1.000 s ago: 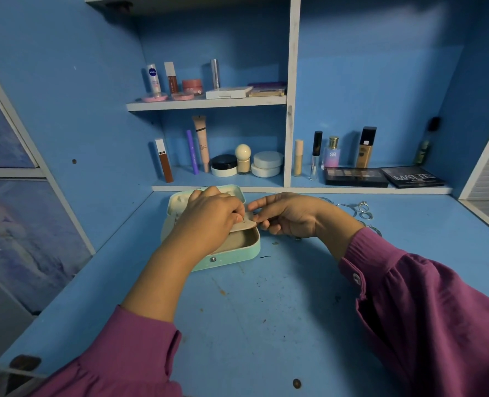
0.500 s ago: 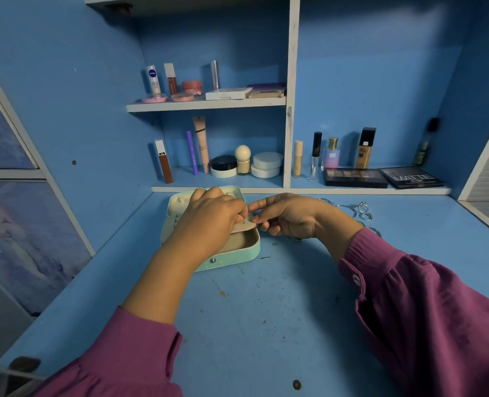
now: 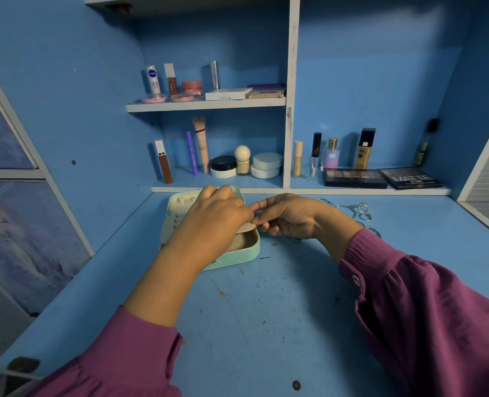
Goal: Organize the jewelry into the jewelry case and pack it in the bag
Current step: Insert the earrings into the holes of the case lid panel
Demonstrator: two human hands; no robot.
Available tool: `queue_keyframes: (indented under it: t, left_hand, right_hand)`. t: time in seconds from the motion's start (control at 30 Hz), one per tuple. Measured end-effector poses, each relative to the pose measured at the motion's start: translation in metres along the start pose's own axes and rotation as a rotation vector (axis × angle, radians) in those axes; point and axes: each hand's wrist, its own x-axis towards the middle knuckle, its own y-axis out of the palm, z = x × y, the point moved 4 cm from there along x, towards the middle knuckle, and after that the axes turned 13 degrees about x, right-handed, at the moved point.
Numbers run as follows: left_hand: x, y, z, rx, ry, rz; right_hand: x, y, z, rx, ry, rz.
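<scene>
A mint-green jewelry case (image 3: 237,257) lies open on the blue desk, its cream slotted lid (image 3: 180,204) tipped back toward the shelf. My left hand (image 3: 214,222) hovers over the case with fingers curled down onto a beige inner flap (image 3: 245,228). The fingertips are hidden. From the right, my right hand (image 3: 292,216) pinches the flap's right edge between thumb and forefinger. The compartment under the flap looks bare where it shows. Silver rings and bangles (image 3: 362,210) lie loose on the desk behind my right wrist, partly hidden by it.
Cosmetic bottles, tubes and jars stand on the low shelf (image 3: 266,190) just behind the case. Two dark palettes (image 3: 380,179) lie at the shelf's right. An upper shelf (image 3: 206,104) holds more cosmetics. No bag is in view.
My hands have drawn slightly closer together at the flap's right corner. The case and the loose jewelry have not moved.
</scene>
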Motion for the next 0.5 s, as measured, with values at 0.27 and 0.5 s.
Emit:
queue_keyframes:
  t: [0.27, 0.5]
  left_hand:
    - [0.0001, -0.0018, -0.0019, 0.004, 0.009, 0.020]
    - [-0.0005, -0.0005, -0.0012, -0.015, 0.016, 0.005]
  right_hand:
    - [0.0003, -0.0008, -0.0016, 0.046, 0.016, -0.024]
    - [-0.0023, 0.0007, -0.0020, 0.101, 0.043, -0.034]
